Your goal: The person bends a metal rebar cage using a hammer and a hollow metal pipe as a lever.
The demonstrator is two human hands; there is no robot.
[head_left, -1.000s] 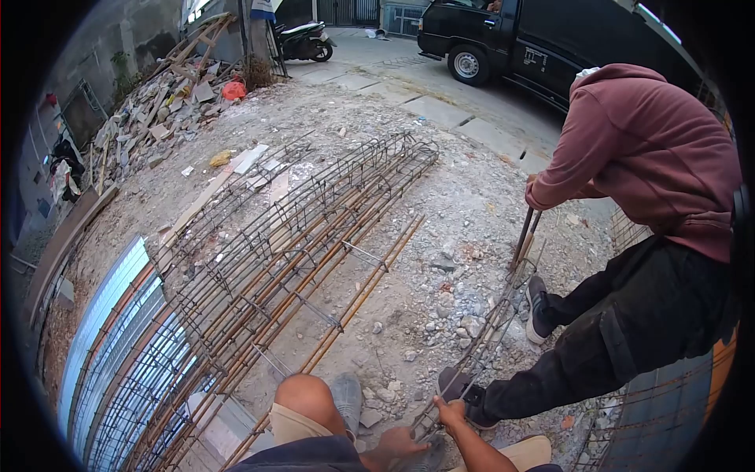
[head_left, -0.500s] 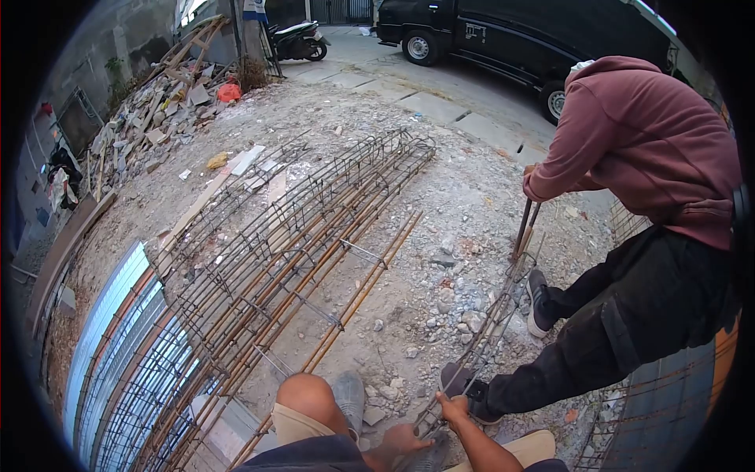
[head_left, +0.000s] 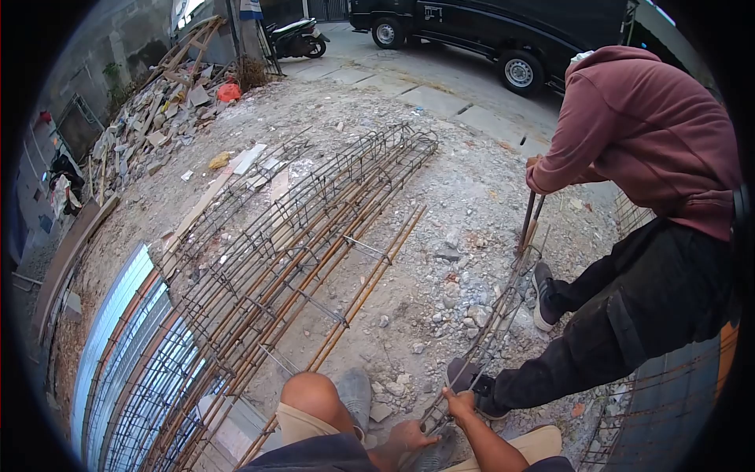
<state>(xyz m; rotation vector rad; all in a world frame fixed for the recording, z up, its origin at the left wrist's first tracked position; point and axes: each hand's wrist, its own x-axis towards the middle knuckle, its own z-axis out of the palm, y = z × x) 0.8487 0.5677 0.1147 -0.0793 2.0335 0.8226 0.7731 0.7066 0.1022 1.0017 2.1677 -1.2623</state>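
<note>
A narrow rebar cage (head_left: 489, 332) lies on the rubble between me and a co-worker, its near end at my feet. My right hand (head_left: 461, 404) is closed round a steel bar at that end. Just left of it, my left hand (head_left: 410, 437) has its fingers curled against the same cage; my view of its fingertips is partly blocked. The co-worker (head_left: 649, 141), in a maroon hoodie, bends over the cage's far end. Both of that person's hands are on two upright dark bars (head_left: 528, 224) standing at that end.
Larger tied rebar cages (head_left: 314, 244) fill the ground to my left, beside corrugated metal sheets (head_left: 118, 330). A debris heap (head_left: 161, 118) lies against the back wall. On the road are a black truck (head_left: 472, 35) and a parked scooter (head_left: 297, 39). More mesh (head_left: 653, 417) is at lower right.
The black truck has rolled left along the road. My view has shifted slightly. Both my hands stay at the cage's near end, and the co-worker keeps the same bent stance.
</note>
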